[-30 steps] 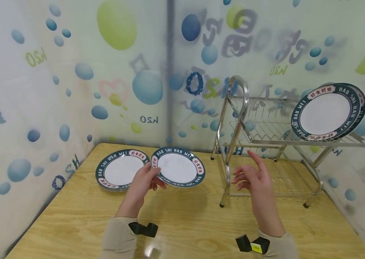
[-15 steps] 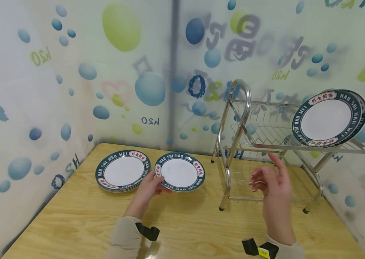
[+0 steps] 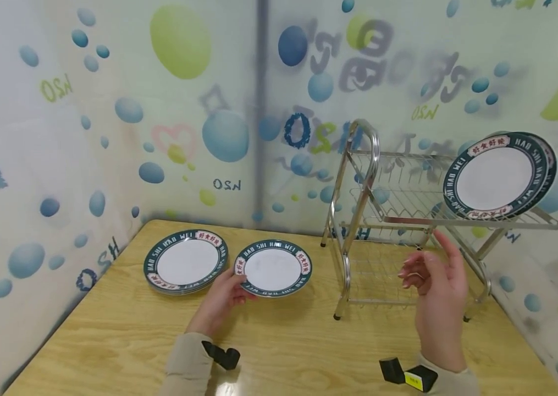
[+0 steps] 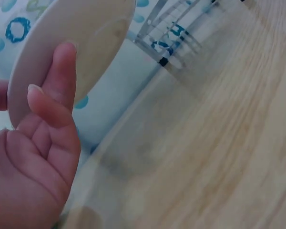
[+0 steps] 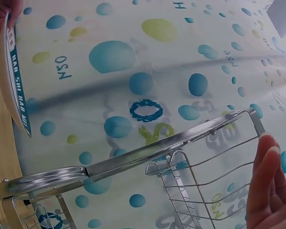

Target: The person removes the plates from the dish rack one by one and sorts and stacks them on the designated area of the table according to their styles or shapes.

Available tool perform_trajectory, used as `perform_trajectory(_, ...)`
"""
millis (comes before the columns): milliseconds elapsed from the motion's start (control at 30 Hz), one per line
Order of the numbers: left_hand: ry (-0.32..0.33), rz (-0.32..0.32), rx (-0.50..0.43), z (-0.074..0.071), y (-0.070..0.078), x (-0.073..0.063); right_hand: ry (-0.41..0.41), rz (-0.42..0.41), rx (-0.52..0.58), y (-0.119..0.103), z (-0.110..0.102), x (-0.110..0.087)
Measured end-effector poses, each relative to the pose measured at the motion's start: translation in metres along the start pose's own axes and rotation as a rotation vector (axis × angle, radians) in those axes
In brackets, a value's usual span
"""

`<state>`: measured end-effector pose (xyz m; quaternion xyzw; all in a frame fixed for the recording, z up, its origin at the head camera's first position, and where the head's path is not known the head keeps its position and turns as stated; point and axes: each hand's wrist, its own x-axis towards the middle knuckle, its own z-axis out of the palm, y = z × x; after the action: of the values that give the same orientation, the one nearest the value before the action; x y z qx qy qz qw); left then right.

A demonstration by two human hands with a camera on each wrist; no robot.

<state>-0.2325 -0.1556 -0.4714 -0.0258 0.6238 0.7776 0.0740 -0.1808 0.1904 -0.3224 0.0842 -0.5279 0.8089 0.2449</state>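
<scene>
My left hand [image 3: 221, 297] pinches the left edge of a white plate [image 3: 272, 268] with a dark green lettered rim, thumb on top and fingers below. The plate is held above the table, and its pale underside [image 4: 102, 52] shows in the left wrist view. Just left of that hand lies a stack of matching plates [image 3: 187, 261]. In front of the metal dish rack [image 3: 358, 220], my right hand [image 3: 439, 300] is raised with loosely bent fingers and holds nothing. More matching plates [image 3: 493, 176] lean upright at the right end of the rack's upper tier.
A wooden table [image 3: 125, 341] carries the stack and the two-tier rack. Behind it hangs a pale sheet [image 3: 239, 71] printed with blue and green ovals. The rack's lower tier [image 3: 382, 275] is partly behind my right hand.
My right hand has moved to the right, from beside the rack's left legs to before its middle. The held plate has come slightly lower in view, still in my left hand.
</scene>
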Motion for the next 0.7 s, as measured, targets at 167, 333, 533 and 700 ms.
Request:
perform_trajectory(167, -0.057, 0.006, -0.062, -0.0100, -0.0054, 0.0011, 0.029, -0.048, 0.015, -0.0024, -0.0037, 0.0029)
perform_trajectory(333, -0.055, 0.001, -0.054, -0.0122, -0.0081, 0.0014, 0.056, -0.138, -0.068, -0.0040, -0.0045, 0.0035)
perform_trajectory(533, -0.025, -0.029, -0.054, -0.0097, -0.0092, 0.0003, 0.068, -0.194, -0.092, -0.0074, -0.0051, 0.0027)
perform_trajectory(700, 0.009, -0.030, -0.039, -0.0091, -0.0104, 0.0017, 0.093, -0.223, -0.078, -0.0105, -0.0084, 0.0017)
